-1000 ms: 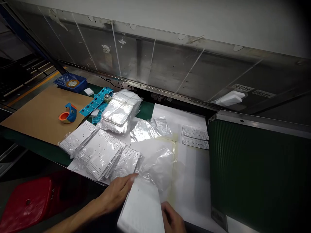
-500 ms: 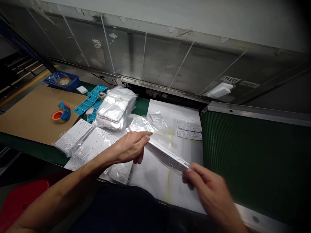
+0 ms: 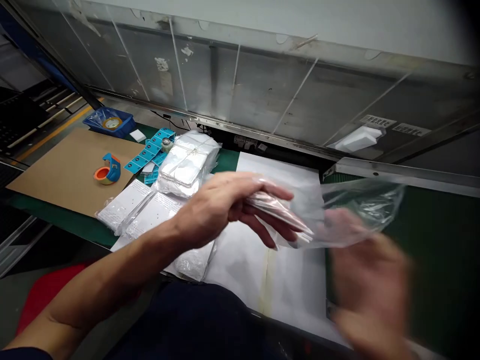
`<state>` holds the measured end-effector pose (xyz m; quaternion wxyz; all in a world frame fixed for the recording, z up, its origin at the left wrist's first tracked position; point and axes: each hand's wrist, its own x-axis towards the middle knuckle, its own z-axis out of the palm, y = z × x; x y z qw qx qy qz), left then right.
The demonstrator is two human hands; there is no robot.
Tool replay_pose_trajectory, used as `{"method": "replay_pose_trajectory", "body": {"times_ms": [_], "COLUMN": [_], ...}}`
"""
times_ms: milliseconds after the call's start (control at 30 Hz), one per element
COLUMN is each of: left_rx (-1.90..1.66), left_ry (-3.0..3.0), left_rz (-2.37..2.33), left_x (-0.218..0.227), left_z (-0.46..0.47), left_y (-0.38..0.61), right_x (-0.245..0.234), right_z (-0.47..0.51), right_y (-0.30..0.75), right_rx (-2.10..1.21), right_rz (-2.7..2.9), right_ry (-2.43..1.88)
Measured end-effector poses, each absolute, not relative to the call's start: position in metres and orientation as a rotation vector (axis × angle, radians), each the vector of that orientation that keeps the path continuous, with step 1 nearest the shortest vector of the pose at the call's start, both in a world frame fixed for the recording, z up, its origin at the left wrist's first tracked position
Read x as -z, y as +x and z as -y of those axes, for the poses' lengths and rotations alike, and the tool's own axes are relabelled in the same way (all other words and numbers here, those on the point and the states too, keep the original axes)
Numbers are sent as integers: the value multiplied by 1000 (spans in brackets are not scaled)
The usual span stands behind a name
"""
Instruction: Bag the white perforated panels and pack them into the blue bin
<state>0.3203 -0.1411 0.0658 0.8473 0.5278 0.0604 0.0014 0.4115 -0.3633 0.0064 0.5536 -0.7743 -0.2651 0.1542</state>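
At the far left, a blue bin (image 3: 109, 122) sits past the end of a brown cardboard sheet (image 3: 56, 172), and a roll of tape lies in the bin. On the cardboard is an orange and blue tape holder (image 3: 107, 170). Next to it are strips of blue labels (image 3: 144, 158). Below them, white packs in plastic (image 3: 123, 206) lie on the table, and a big tied bundle of clear bags (image 3: 187, 162) sits just above them. The left hand (image 3: 213, 210) reaches out over the white packs, above a big white sheet (image 3: 277, 172). Its fingers (image 3: 270, 195) are closed around a flat packet (image 3: 279, 214), which is held up in the air. The packet's far end sits inside a clear bag (image 3: 356, 212). The right hand (image 3: 369, 285) is behind the bag at the far right. It is too blurry to tell if its fingers are gripping the bag.
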Motion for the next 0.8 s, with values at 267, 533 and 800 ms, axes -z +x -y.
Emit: {"method": "replay_pose_trajectory", "body": {"times_ms": [267,533,800], "left_rx": [-114,187,104], "left_ry": [1597,1838,912], "left_rz": [-34,-406,-813], "left_x": [-22,35,110], "left_z": [141,91,66], "left_y": [311,269,234], "right_x": [85,83,155], "right_z": [296,287,321], "right_y": [405,363,337], "right_rx": [-840,-1309,-1253], "right_rz": [536,367,-92], "right_ry": [-1618,-1300,-1331]}}
